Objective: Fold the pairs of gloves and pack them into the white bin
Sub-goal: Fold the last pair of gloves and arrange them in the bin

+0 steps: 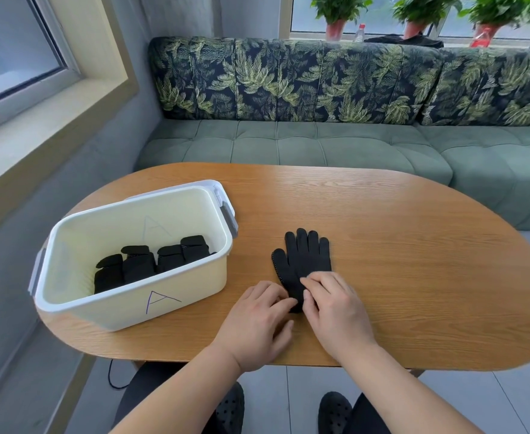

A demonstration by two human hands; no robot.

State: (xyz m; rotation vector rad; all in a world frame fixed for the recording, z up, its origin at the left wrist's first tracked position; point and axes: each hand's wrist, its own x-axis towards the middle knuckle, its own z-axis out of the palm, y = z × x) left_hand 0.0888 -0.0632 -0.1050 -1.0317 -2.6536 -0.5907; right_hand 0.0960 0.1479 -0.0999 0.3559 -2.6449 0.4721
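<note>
Left hand [257, 321] and right hand [335, 311] nearest, fingers curled, pinching cuff of 1 black glove [304, 255] flat on table [414, 277]; folded gloves [151, 261] inside white bin [116, 313].

One white bin [100, 308] is standing on one wooden surface [414, 261], carrying two grey handles [230, 219] and two drawn letters A [160, 300]. Four folded black glove bundles [138, 264] are lying inside it, as far as the dark shapes are separating. One flat glove [307, 255] is lying outside the bin, showing five fingers; whether a second is lying beneath it cannot be told. Two hands, the left hand [257, 321] and the right hand [335, 311], are meeting at its cuff. Two black shoes [230, 408] are showing below the surface edge. Three potted plants [335, 14] and two bottles [360, 32] are standing on the sill behind one sofa [320, 145].
</note>
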